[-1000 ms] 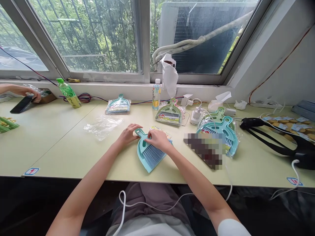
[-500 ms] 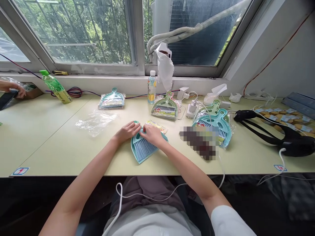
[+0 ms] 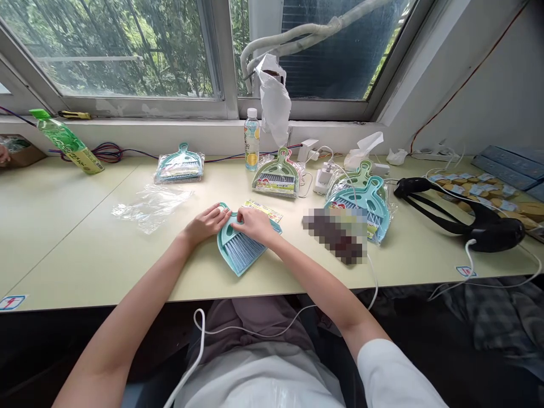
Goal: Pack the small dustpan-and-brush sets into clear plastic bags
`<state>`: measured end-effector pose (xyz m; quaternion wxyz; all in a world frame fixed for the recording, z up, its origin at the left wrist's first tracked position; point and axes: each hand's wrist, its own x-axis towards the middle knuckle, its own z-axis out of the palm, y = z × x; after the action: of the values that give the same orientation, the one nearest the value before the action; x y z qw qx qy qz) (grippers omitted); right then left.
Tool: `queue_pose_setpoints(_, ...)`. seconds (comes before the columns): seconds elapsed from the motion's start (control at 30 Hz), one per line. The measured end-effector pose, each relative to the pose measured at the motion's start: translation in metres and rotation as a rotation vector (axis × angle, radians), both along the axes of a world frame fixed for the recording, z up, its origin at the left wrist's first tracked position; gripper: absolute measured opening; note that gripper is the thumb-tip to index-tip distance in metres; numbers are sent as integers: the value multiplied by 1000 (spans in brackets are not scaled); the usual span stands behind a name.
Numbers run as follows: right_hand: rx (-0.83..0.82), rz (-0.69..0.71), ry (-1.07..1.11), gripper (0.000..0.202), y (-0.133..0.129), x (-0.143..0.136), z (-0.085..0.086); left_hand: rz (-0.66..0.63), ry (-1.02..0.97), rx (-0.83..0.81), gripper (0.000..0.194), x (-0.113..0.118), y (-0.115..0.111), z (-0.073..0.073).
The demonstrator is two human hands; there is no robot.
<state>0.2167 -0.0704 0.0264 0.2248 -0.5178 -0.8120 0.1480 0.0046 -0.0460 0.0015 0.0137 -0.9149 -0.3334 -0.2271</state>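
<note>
A light-blue dustpan [image 3: 224,258] lies tilted on the table in front of me, with a matching hand brush [image 3: 242,250] nested in it, bristles towards the table's front edge. My left hand [image 3: 207,222] holds the dustpan by its handle end, fingers together and fairly straight. Bent fingers of my right hand [image 3: 255,224] grip the brush near its handle, hiding part of it. Just behind my right hand lies a yellow printed card [image 3: 264,210]. Crumpled clear plastic wrap [image 3: 151,208] is left of my left hand.
Wrapped brush-and-dustpan sets stand behind: blue [image 3: 180,165], green [image 3: 278,174] and blue at right [image 3: 376,211]. A blurred dark object [image 3: 335,237] lies right of my hands. Bottles [image 3: 72,146], [image 3: 251,141], a charger [image 3: 323,178] and a black strapped device [image 3: 488,233] are around.
My view has turned slightly right, so everything sits further left and higher. My hands have drawn a little apart at the handle, showing more of it. The dustpan stays about in place.
</note>
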Motion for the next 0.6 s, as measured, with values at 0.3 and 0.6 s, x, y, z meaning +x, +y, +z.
queue_pose_setpoints(0.3, 122, -168, 161, 24, -8, -4, 8, 434, -563, -93, 59, 17, -2, 16)
queue_pose_setpoints(0.6, 160, -296, 209, 28, -2, 9, 18, 51, -747, -1180, 57, 26, -18, 21)
